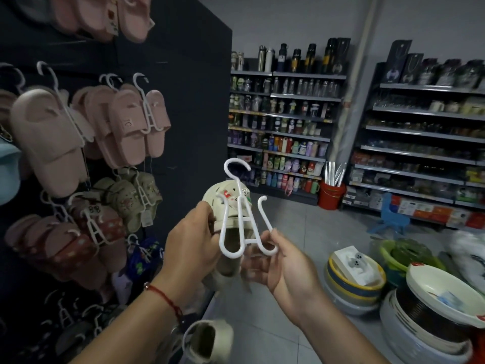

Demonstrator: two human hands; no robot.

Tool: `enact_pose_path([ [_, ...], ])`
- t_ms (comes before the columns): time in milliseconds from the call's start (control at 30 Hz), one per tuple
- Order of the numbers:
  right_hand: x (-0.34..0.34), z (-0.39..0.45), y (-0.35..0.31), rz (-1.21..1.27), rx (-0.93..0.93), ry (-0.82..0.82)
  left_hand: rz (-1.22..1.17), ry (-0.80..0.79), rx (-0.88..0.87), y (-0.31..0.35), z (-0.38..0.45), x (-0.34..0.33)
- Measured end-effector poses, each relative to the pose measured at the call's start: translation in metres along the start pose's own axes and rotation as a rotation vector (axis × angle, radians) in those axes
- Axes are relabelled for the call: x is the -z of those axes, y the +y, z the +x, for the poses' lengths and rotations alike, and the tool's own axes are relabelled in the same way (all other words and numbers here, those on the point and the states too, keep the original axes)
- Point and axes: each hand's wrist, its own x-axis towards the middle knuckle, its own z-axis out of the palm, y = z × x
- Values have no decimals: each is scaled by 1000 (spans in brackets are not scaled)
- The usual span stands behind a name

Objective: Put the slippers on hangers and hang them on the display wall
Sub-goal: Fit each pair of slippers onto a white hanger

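A: Entry one, risks, largest first?
B: Slipper point(227, 203), cream with charms, on the left prong of the hanger point(245, 222), right of the display wall point(183, 101) and well apart from it. It seems only partly seated; a tilt could let it slide off. Left hand point(193, 240) grips its side. Right hand point(283, 266) pinches the hanger's right loop between fingertips, palm up. That thin pinch is the weak point, I judge: a twist would turn the hanger and drop the load.
A: Second risk?
B: The right prong is bare. A second slipper point(207, 340) lies low, below the left forearm, right of the wall's foot. Hung with one slipper, the hanger would sit lopsided. What that slipper rests on, I cannot tell.
A: Third?
B: The top hook must catch a wall rail; a miss means a fall to the floor point(301, 232).
A: Entry two, surroundings, largest first?
B: Shelves point(288, 114) of bottles, far right of the wall. Stacked basins point(430, 311), right of the wall, near the right arm. Red bucket point(331, 196), by the shelves. Blue stool point(391, 219), further right.
A: Obstructions?
B: Pink slippers point(126, 122) and red ones point(84, 243) crowd the wall's rails; beige pairs point(136, 195) hang nearest the hands. Free hanging space looks scarce, so snagging a neighbour's hanger is likely.
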Motion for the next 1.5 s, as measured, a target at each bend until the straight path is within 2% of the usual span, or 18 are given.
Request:
enact_pose_path([
  [100, 5, -9, -2, -67, 34, 57, 43, 26, 103, -5, 9, 6],
  [267, 6, -19, 6, -270, 152, 206, -13, -7, 270, -6, 18, 11],
  [367, 7, -17, 13, -297, 168, 281, -65, -26, 304, -3, 17, 10],
  [567, 12, 0, 13, -211, 98, 397, -96, 3, 254, 1, 6, 7],
  [800, 12, 19, 3, -53, 92, 439, -127, 19, 158, 8, -13, 0],
  [1100, 11, 40, -19, 28, 176, 371, -126, 34, -34, -1, -26, 0],
  [1233, 8, 46, -21, 49, 230, 314, -88, 34, -30, -8, -30, -3],
  [1300, 7, 47, -19, 50, 265, 295, -55, 86, 18, -9, -34, -2],
  [1367, 6, 48, -17, 55, 295, 282, -117, 85, 123, -5, -41, 0],
  [1500, 5, 49, -14, 53, 328, 225, -704, -191, 471, 19, -45, 2],
])
